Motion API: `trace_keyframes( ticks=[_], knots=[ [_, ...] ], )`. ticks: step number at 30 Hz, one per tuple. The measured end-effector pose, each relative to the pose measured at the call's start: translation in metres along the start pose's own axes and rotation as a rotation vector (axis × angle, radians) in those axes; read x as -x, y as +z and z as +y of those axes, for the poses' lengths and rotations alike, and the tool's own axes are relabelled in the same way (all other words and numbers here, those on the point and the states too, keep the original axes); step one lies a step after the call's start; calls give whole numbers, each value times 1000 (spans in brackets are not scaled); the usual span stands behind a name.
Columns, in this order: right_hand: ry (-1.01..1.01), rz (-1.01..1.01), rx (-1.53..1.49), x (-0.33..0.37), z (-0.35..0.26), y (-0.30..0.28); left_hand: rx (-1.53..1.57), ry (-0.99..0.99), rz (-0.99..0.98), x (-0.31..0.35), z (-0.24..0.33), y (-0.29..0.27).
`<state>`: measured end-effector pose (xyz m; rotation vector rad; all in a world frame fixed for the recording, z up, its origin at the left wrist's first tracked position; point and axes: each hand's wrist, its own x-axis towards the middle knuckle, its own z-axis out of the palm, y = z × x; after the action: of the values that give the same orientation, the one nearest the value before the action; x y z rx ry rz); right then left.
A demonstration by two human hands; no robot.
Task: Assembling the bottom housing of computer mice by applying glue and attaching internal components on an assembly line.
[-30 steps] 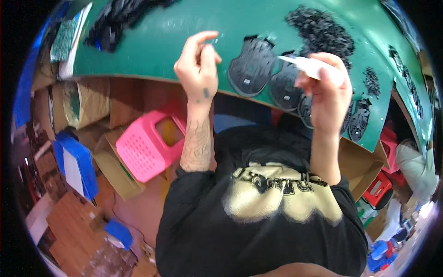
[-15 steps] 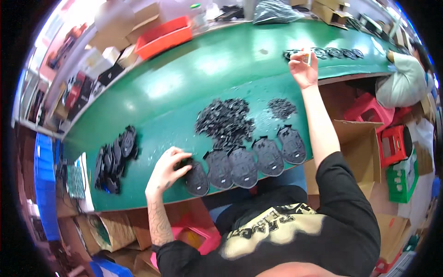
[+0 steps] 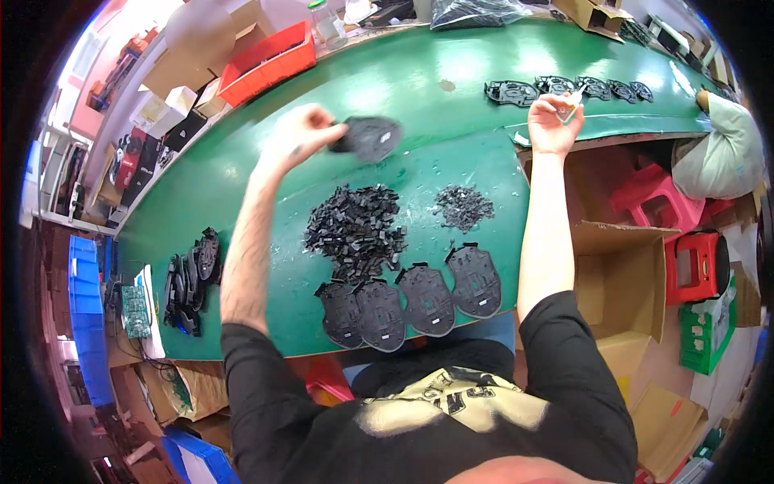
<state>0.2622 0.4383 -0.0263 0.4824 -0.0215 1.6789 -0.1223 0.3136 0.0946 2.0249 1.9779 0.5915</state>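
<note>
My left hand is raised over the green table, pinching a black plastic mouse base by its edge. The base is blurred by motion. My right hand, fingers curled, holds a small translucent bottle with a narrow tip near a far row of black mouse-shaped shells. Several more black bases lie side by side along the near edge. Beyond them is a large heap of small black plastic pieces, with a smaller heap of finer bits to its right.
Stacked black shells lie at the table's left. A red bin and a glass jar stand at the back. An open cardboard box and red stools are at right, near another person's sleeve.
My left hand has lifted the leftmost base from the near row and carried it up and away, past the heap. My right hand stays raised with the bottle, while the view has shifted.
</note>
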Motion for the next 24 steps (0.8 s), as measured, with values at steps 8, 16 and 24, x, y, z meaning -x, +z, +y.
trace_keyframes(
  ticks=[8, 16, 24],
  knots=[
    [-126, 145, -40, 5, -5, -2, 139, -131, -98, -116, 47, 129],
    [-48, 116, -62, -10, -4, -9, 183, -49, -102, -124, 48, 138],
    [29, 125, -2, -18, -22, -7, 105, 614, -369, 36, 127, 88]
  ],
)
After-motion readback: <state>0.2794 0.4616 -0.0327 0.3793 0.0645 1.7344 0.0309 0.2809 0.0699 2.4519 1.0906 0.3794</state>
